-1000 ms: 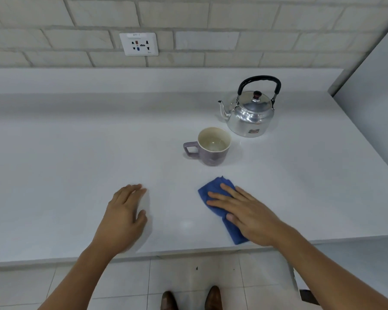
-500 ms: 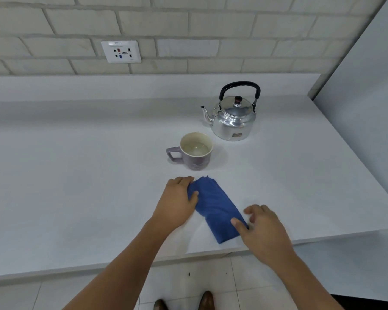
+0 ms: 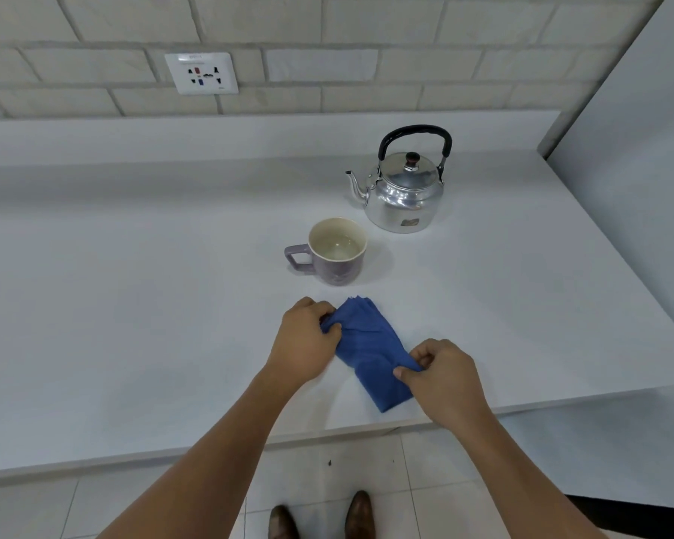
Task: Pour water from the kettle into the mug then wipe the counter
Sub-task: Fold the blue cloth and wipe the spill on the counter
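A folded blue cloth [image 3: 370, 352] lies on the white counter [image 3: 133, 305] near its front edge. My left hand [image 3: 306, 340] pinches the cloth's far left corner. My right hand [image 3: 442, 373] pinches its near right edge. Just behind the cloth stands a purple mug [image 3: 335, 251] with water in it, handle pointing left. Behind and right of the mug sits a shiny metal kettle [image 3: 403, 192], upright, with a black handle and its spout pointing left. Neither hand touches the mug or kettle.
A brick wall with a white power socket [image 3: 202, 73] backs the counter. A grey panel [image 3: 639, 149] bounds the counter's right side. Below the front edge are floor tiles and my shoes [image 3: 320, 517].
My left hand came across from the left to the cloth and closed on its corner. My right hand slid off the top of the cloth and pinched its near edge.
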Demonstrator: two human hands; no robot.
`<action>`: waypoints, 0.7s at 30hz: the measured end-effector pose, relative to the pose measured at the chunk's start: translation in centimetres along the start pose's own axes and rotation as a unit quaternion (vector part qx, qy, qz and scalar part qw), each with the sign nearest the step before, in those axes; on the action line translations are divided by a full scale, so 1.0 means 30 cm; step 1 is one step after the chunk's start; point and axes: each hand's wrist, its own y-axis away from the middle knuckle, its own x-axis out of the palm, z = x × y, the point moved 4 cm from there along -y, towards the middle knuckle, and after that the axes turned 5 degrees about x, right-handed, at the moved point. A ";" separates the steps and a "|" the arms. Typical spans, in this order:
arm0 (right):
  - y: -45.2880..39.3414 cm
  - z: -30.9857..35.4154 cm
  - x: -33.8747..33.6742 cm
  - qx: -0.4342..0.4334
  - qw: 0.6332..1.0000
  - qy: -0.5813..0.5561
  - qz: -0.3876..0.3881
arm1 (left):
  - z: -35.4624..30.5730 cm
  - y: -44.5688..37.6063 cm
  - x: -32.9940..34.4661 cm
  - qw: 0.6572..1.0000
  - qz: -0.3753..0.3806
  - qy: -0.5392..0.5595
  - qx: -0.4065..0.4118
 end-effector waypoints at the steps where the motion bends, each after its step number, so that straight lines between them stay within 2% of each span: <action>1: -0.007 0.005 0.001 -0.001 1.000 -0.017 -0.001 | 0.008 0.004 -0.012 1.000 -0.006 0.020 -0.007; 9: -0.043 0.155 0.023 -0.031 0.978 -0.197 0.055 | 0.107 0.069 -0.183 0.980 -0.091 0.167 -0.057; 15: -0.056 0.358 0.115 -0.110 0.967 -0.213 0.089 | 0.225 0.144 -0.376 0.954 -0.180 0.223 -0.084; 21: -0.061 0.536 0.295 -0.139 0.959 -0.198 0.148 | 0.387 0.215 -0.540 0.938 -0.237 0.212 -0.139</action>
